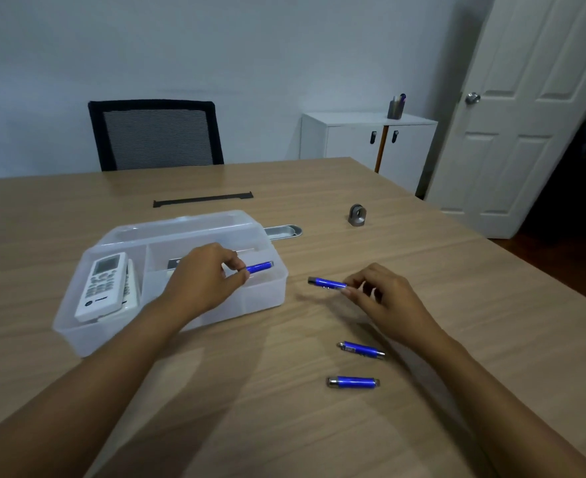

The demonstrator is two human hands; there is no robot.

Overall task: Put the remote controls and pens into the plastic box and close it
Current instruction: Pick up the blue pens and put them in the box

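Note:
An open clear plastic box (77,334) sits on the wooden table, its lid (181,224) tipped back behind it. Two white remote controls (102,286) lie in its left compartment, one on top of the other. My left hand (203,281) is over the right compartment, pinching a blue pen (259,267) above the box's right end. My right hand (383,298) holds a second blue pen (326,282) just above the table, to the right of the box. Two more blue pens (362,349) (353,381) lie on the table nearer to me.
A grey metal ring stand (357,214) stands at the right back of the table. A black strip (203,199) lies behind the box, and a metal tray (283,232) pokes out past the lid. A black chair (155,134), a white cabinet (350,139) and a door (526,115) are beyond.

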